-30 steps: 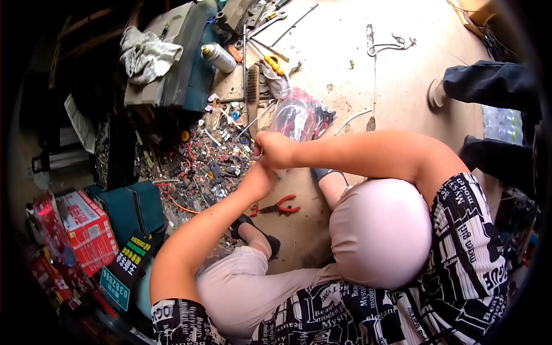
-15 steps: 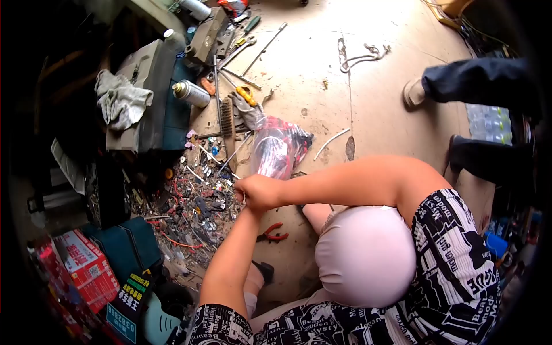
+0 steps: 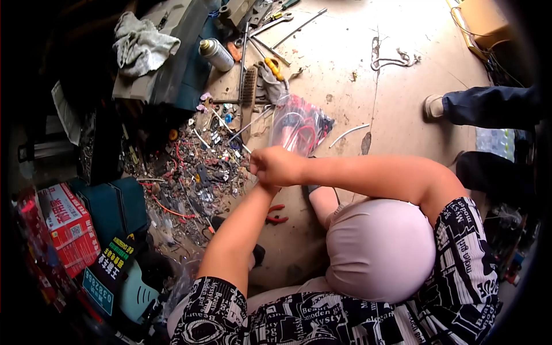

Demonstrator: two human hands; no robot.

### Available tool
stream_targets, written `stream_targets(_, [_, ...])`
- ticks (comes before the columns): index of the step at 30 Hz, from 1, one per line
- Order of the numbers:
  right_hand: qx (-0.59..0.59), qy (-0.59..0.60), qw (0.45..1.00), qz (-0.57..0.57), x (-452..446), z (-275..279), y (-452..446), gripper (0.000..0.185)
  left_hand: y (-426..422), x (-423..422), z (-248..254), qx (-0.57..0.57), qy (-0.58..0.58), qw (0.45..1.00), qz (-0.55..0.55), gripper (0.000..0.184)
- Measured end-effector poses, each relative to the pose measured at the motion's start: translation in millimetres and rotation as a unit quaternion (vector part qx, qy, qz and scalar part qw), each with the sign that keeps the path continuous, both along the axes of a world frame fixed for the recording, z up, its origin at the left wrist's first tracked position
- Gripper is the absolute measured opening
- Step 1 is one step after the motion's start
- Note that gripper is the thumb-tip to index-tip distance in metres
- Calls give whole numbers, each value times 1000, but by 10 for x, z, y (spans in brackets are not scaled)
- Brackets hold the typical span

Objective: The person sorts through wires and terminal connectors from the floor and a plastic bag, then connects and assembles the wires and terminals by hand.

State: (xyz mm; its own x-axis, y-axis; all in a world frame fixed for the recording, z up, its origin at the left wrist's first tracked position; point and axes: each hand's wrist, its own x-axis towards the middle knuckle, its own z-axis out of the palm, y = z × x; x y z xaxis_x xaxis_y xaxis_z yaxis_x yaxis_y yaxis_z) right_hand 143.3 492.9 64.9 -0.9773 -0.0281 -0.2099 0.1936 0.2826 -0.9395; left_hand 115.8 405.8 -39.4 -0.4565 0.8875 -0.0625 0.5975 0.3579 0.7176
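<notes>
Lots of small bits (image 3: 201, 178) lie in a messy heap on the floor (image 3: 328, 63), and the person's hands meet just beside it. The right hand (image 3: 280, 167) sits over the left hand (image 3: 269, 186) and hides most of it. The right fingers look curled in, but I cannot tell what they hold. The left fingers are covered, so I cannot tell if they are wide, narrow or holding something. A clear bag (image 3: 300, 123) with red and black things in it lies on the floor just past the right hand; I cannot tell if they touch. Pliers (image 3: 278, 218) with red handles lie near the left arm, partly hidden by it. A brush (image 3: 248, 95) is beside the bag, near a yellow-handled tool (image 3: 273, 68) and a spray can (image 3: 217, 54). A bent white tube (image 3: 349, 134) lies on the other side of the bag. Farther right, another person's legs (image 3: 489, 107) are in dark trousers. A red box (image 3: 68, 233) is at the left, next to a green case (image 3: 115, 204).
</notes>
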Motion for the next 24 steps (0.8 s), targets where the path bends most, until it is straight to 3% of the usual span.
stream_targets(4, [-51,-66,996,-29,-8,2,22,15,-75,19,17,1,13,1000,-9,23])
stream_targets(8, [57,-47,997,9,43,-149,-35,14,-225,58,7,11,28,1000,-8,23])
stream_targets(14, [-78,-138,987,21,86,-147,-31,14,-454,256,-7,18,52,998,42,24])
stream_targets(24, [-54,-132,988,59,59,-121,-43,15,-283,354,-12,6,15,997,71,25])
